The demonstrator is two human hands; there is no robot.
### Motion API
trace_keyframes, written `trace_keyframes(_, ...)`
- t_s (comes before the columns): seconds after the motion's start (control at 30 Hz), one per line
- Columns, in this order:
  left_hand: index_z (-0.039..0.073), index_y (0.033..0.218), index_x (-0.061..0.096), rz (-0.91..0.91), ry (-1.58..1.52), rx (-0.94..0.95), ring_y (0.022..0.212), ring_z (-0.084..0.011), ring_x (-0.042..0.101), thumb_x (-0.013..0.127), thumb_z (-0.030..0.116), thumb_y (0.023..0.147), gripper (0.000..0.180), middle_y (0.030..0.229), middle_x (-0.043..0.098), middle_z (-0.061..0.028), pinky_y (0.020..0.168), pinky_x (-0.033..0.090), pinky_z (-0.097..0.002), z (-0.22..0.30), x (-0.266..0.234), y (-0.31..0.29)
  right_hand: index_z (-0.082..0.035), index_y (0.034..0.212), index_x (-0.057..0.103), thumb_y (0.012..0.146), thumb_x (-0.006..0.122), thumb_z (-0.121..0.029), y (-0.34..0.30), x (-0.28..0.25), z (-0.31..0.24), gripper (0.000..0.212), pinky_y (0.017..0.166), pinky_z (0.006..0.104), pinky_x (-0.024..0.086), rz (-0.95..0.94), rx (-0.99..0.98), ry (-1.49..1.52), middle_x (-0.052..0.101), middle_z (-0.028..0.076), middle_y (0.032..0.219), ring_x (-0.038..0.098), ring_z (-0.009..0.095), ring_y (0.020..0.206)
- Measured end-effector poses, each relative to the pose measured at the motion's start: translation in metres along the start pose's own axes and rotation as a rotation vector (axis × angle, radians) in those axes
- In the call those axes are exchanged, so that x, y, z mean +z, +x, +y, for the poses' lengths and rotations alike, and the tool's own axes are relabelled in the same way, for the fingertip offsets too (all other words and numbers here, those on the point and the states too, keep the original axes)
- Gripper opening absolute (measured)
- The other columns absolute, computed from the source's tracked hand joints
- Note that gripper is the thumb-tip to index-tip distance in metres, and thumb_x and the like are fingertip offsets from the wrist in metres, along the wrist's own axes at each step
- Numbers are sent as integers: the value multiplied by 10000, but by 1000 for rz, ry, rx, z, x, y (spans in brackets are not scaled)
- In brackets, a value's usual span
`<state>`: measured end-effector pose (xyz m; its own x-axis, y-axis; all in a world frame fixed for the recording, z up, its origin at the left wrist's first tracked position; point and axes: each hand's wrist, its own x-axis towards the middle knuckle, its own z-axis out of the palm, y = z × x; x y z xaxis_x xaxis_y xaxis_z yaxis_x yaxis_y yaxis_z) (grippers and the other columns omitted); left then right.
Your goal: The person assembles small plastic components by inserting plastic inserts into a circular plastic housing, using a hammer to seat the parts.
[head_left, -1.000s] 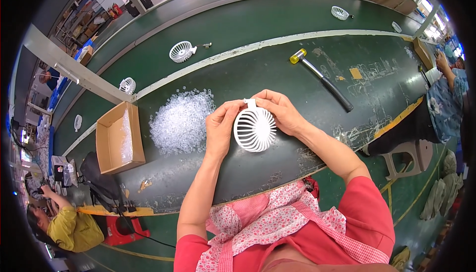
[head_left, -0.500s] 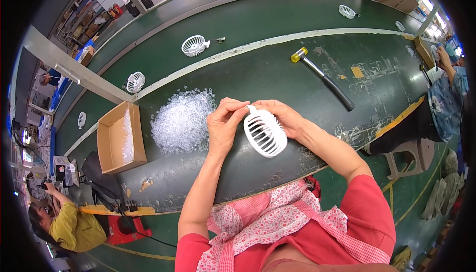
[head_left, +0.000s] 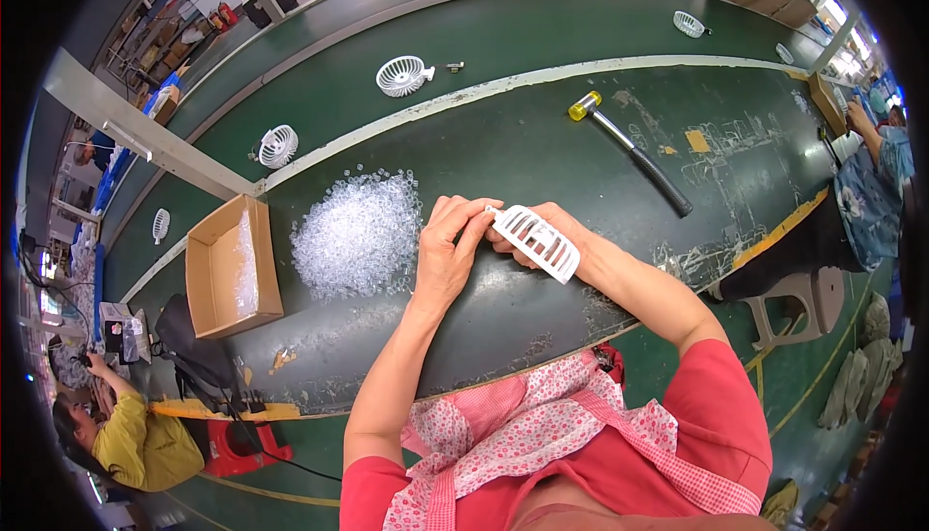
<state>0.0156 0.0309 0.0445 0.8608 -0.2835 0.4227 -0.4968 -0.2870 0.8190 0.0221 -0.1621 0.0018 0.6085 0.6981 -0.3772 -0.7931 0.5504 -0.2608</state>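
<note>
While both of your hands close on the white fan grille (head_left: 538,241), it hangs just above the dark green desk (head_left: 542,154), tipped nearly edge-on to you. Your left hand (head_left: 447,255) pinches its upper-left rim, where a small tab sticks out; your right hand (head_left: 542,241) cradles it from behind and below, fingers mostly hidden. The grille's long axis, as it shows now, runs from upper left down to lower right, slatted face turned up and away. Held by the rim alone, it could twist out of your fingers, or a thin slat could bend under the pinch. Just to your left lies 1 heap of clear plastic bits (head_left: 358,236), then 1 open cardboard box (head_left: 232,265); 1 yellow-headed mallet (head_left: 634,149) rests farther out.
</note>
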Motion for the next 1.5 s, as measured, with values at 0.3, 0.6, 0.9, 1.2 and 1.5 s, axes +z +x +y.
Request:
trace_keyframes(0.3,33,1102,714,54,-785,-315,847,-76,527,585,91,992,179,913,614,7,815,421,-228,-17,3,-3,73,1226,482,844,659,-128,0,2,0,466,447,259,485,-383,142,436,441,134,1013,522,179,788)
trace_keyframes(0.6,39,980,722,-22,-301,-139,837,-107,535,703,36,871,111,847,620,8,772,444,-268,-5,-4,1,-3,1026,556,976,538,-218,-1,3,1,221,390,197,391,-123,135,145,487,18,791,467,73,483)
trace_keyframes(0.9,47,971,727,-251,-165,-39,854,-162,552,701,49,860,115,828,623,-27,797,451,-293,2,-18,4,30,1121,619,953,555,-294,-11,9,1,371,529,233,577,-188,70,-48,623,135,950,644,160,657)
trace_keyframes(1.2,42,1232,657,-82,-648,-289,926,-106,595,652,18,920,313,1042,635,-31,839,483,-249,-12,-6,-3,-3,1078,627,985,619,-191,-15,32,1,210,775,241,527,66,-628,-796,682,42,980,635,77,866)
trace_keyframes(1.5,18,1110,668,-13,-578,-245,1001,-111,604,692,-5,890,223,1041,671,-36,898,474,-260,-3,-4,-5,10,1064,568,929,596,39,-25,46,8,141,809,318,527,172,-1279,-1497,664,143,1047,651,207,934)
